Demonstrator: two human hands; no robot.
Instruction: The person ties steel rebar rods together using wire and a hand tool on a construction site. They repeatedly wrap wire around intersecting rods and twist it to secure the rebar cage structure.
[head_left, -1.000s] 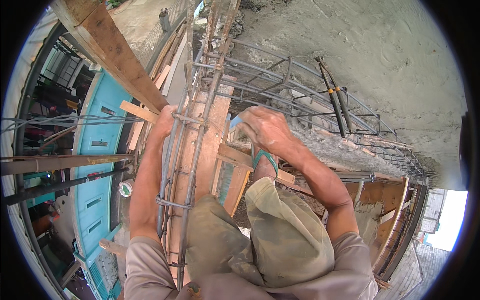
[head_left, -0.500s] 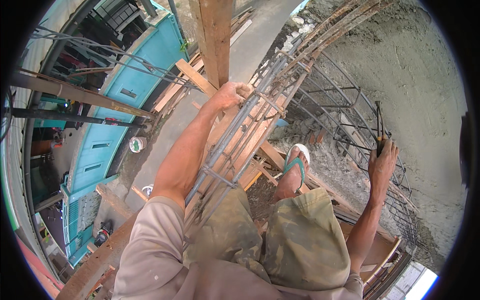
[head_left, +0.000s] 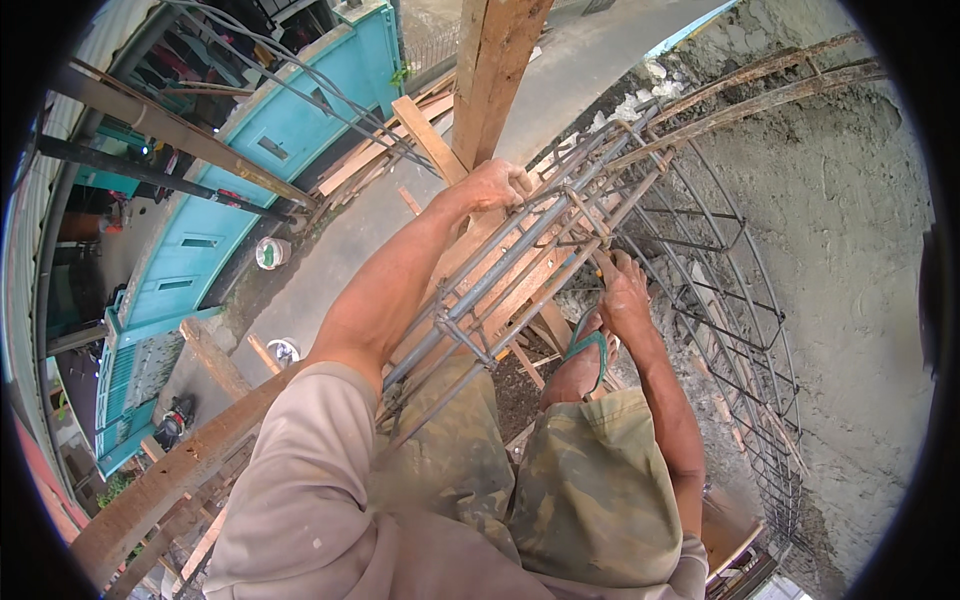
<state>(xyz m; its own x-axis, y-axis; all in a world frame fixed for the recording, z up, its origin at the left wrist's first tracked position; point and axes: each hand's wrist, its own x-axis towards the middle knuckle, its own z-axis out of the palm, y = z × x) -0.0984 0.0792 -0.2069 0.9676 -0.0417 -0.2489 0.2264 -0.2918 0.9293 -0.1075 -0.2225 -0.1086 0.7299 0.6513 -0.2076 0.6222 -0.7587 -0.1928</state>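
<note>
A rebar cage (head_left: 518, 246) of long bars and square ties slants away from my lap, over wooden boards. My left hand (head_left: 492, 186) is closed, its curled fingers against the cage's left side; whatever lies between them is hidden. On the other side, my right hand (head_left: 624, 292) is closed around the handles of pincers (head_left: 601, 264). Only a bit of a yellowish handle shows; the jaws are lost among the bars near a tie. My foot in a green-strapped flip-flop (head_left: 588, 358) rests below the right hand.
An upright timber post (head_left: 495, 85) rises just beyond my left hand. A second, curved rebar cage (head_left: 735, 290) runs along the grey plastered wall (head_left: 850, 260) at right. Far below at left are a turquoise fence (head_left: 215, 215), a white bucket (head_left: 271, 253) and a paved lane (head_left: 330, 265).
My right hand has swung left with the pincers, from beside the curved cage to the cage before me. My left hand keeps its place on the cage while the view shifts.
</note>
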